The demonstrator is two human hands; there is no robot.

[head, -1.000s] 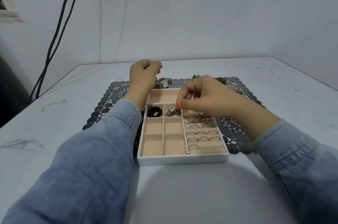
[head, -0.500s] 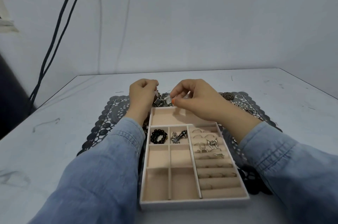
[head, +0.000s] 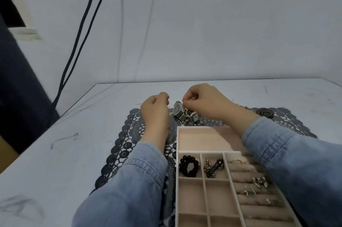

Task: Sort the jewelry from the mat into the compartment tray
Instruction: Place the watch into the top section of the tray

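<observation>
— Where's the wristwatch [head: 179, 111]?
— On the lace mat [head: 129, 134], just beyond the tray's [head: 177, 152] far edge. The right hand [head: 205, 103] pinches at it; grip unclear.
— Left hand [head: 154, 111]?
— Curled left of it; contents hidden.

Light was soft, even and cool, coming from above and giving the wall [head: 203, 23] and table [head: 64, 152] a bluish-white cast. Shadows were faint and soft-edged, darkest in the strip between the left sleeve [head: 129, 189] and the tray [head: 177, 189]. The left edge lay dark, its detail lost. Wide-angle bending bowed the cables [head: 74, 50] and the table's edges. The whole picture was slightly soft; the rings [head: 260, 182] looked smeared.
</observation>
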